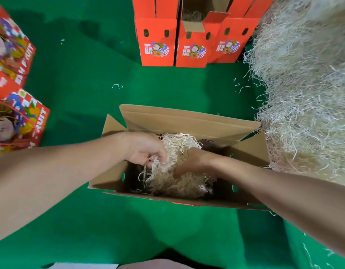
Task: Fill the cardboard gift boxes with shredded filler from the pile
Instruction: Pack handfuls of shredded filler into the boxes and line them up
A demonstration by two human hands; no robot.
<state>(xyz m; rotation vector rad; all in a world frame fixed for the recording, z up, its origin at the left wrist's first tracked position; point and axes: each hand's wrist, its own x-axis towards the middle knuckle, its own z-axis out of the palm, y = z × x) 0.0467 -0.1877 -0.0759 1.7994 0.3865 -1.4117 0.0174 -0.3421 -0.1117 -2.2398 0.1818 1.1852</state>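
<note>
- Reaching in from the near edge, two bare arms [51, 171] go down into an open box [187, 121].
- The left hand [144, 150] is inside the box, on its left side. Its fingers are curled round a bunch of pale filler [177, 144] and hold it.
- The right hand [193, 162] is in the box too, just beside the left hand, and touches the same bunch. Its fingers are hidden in the filler, so I cannot tell if they grip it or lie flat.
- More filler lies on the bottom of the box, under both hands. It covers the middle. The dark bottom shows at the left and right ends.
- The box stands on a green cloth [80, 84]. It is brown inside and its flaps are open. The back flap stands up and the side flaps stick out.
- A few loose strands [117, 86] lie on the cloth past the box.
- A big pile [303, 94] of the same filler sits on the right. It touches the right flap of the box and goes on up to the far corner.
- Two red picture boxes [18, 123] sit at the left edge, one behind the other, well apart from the open box.
- Three red boxes [157, 43] stand up in a row at the far side, close together. The middle one has its top flap open, and some filler shows inside it.
</note>
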